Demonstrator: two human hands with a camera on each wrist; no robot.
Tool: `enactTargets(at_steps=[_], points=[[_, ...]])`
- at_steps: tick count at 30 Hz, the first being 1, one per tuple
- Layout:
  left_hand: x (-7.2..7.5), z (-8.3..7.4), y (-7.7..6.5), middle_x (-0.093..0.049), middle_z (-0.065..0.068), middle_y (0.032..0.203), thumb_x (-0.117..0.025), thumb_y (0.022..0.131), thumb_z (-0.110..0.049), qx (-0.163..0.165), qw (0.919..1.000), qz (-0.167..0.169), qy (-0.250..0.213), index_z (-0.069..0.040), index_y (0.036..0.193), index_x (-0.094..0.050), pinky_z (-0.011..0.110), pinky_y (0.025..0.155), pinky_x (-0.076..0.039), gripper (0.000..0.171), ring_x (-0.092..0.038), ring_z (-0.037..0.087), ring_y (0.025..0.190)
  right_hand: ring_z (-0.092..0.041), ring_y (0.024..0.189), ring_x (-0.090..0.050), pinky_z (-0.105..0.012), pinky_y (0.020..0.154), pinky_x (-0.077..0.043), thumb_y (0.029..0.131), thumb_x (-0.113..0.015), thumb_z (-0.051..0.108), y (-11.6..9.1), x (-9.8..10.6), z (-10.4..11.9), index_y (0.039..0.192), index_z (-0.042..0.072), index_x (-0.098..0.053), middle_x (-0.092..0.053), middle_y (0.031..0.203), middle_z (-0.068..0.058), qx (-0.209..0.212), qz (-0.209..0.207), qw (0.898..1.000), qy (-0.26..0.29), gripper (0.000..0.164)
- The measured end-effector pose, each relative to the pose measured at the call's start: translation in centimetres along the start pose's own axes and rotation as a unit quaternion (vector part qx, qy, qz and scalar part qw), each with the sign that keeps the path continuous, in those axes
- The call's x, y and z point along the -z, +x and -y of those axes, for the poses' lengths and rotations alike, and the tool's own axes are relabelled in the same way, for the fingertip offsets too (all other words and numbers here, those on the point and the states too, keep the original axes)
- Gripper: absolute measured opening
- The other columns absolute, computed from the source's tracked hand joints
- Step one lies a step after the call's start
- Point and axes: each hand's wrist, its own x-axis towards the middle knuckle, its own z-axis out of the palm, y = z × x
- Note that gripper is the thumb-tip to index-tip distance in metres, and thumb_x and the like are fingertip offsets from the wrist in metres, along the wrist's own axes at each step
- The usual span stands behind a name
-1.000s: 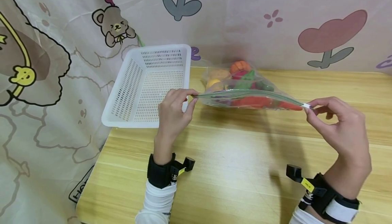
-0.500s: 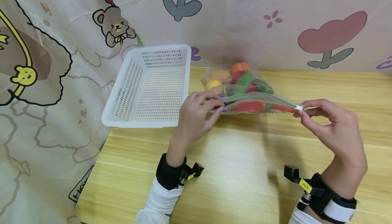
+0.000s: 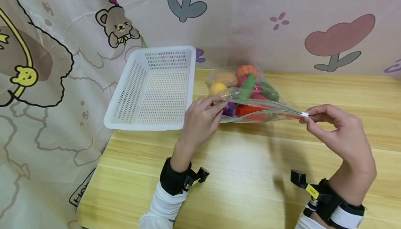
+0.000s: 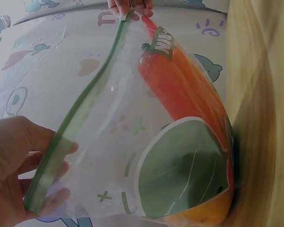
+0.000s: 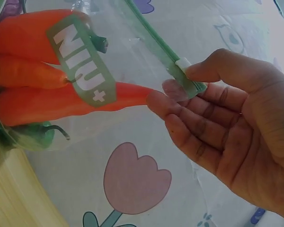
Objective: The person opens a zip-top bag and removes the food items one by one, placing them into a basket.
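A clear slider zip bag (image 4: 97,156) with a green zip strip stands on the table, filled with fruit and vegetables, among them an orange pumpkin (image 3: 246,71), a green pod-shaped piece (image 3: 248,85) and long red-orange peppers (image 5: 75,101). My right hand (image 3: 343,131) pinches the white slider (image 5: 183,65) at the strip's right end, thumb on top. At the other end, my left hand (image 3: 202,117) holds the bag's mouth; in the left wrist view its thumb lies by the strip and its fingertips show through the plastic. Between the hands, the two zip edges stand apart.
Left of the bag is a white perforated plastic basket (image 3: 145,127) with nothing in it. The light wooden table (image 3: 244,176) meets a curtain printed with cartoon figures (image 3: 250,23) at the back and left.
My left hand has moved right along the zip strip, away from the basket's edge. My right hand has shifted slightly left and nearer. The zip edges have spread apart, showing more of the contents.
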Motion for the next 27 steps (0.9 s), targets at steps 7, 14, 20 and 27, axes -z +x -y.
enactTargets(at_steps=[7,14,20,27], points=[[-0.7,-0.5,0.2,-0.056,0.011,0.123,-0.067,0.077,0.002,-0.041,0.9986,-0.02,-0.026,-0.001,0.117,-0.063,0.024,0.077,-0.05,0.04,-0.056,0.022,0.094,0.015,0.078,-0.054,-0.001,0.066,-0.041,0.08,-0.061,-0.01,0.2,-0.5,0.0,0.102,0.0,-0.053,-0.054,0.09,0.024,-0.041,0.086,0.995,0.017,0.025],[-0.9,-0.8,0.2,-0.051,0.013,0.129,-0.055,0.081,0.007,-0.051,0.9979,-0.014,-0.039,0.0,0.121,-0.059,0.023,0.08,-0.051,0.041,-0.055,0.023,0.099,0.009,0.07,-0.049,-0.008,0.061,-0.039,0.084,-0.064,0.002,0.9,-1.8,0.4,0.107,0.004,-0.054,-0.057,0.081,0.012,-0.041,0.156,0.986,-0.038,0.025],[-0.9,-0.9,0.2,-0.05,0.012,0.13,-0.048,0.077,0.012,-0.049,0.9981,-0.003,-0.037,0.0,0.122,-0.058,0.022,0.076,-0.051,0.047,-0.054,0.021,0.099,0.003,0.062,-0.046,-0.016,0.054,-0.037,0.083,-0.068,0.012,1.5,-3.2,1.5,0.106,0.007,-0.056,-0.057,0.075,0.001,-0.032,0.195,0.978,-0.071,0.027],[-0.8,-0.9,0.2,-0.049,0.012,0.13,-0.053,0.085,0.003,-0.044,0.9981,0.004,-0.043,0.0,0.122,-0.058,0.022,0.075,-0.051,0.037,-0.054,0.021,0.099,-0.009,0.07,-0.049,-0.022,0.053,-0.037,0.077,-0.075,0.022,2.0,-4.5,2.4,0.098,0.008,-0.058,-0.055,0.084,-0.002,-0.033,0.18,0.977,-0.105,0.03]])
